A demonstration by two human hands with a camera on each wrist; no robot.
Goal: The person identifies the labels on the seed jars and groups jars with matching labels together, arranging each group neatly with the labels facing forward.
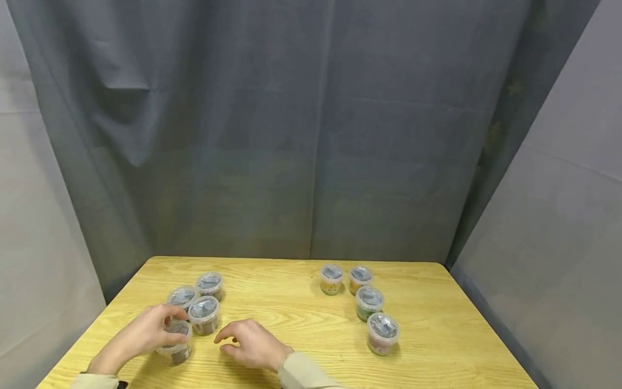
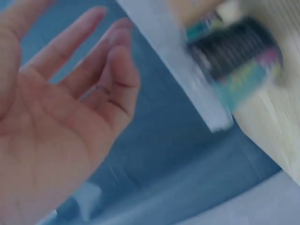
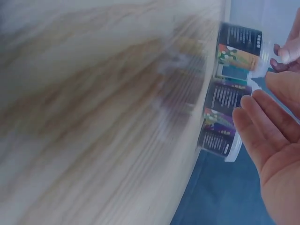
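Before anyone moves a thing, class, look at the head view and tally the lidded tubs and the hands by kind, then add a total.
Lidded tubs: 8 (4 toward the left of the table, 4 toward the right)
Hands: 2 (left hand, right hand)
Total: 10

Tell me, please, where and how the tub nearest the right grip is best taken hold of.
I would probably hold this upright tub by its round wall below the lid, coming from the right, where bare table lies; other tubs stand on its left and far sides.
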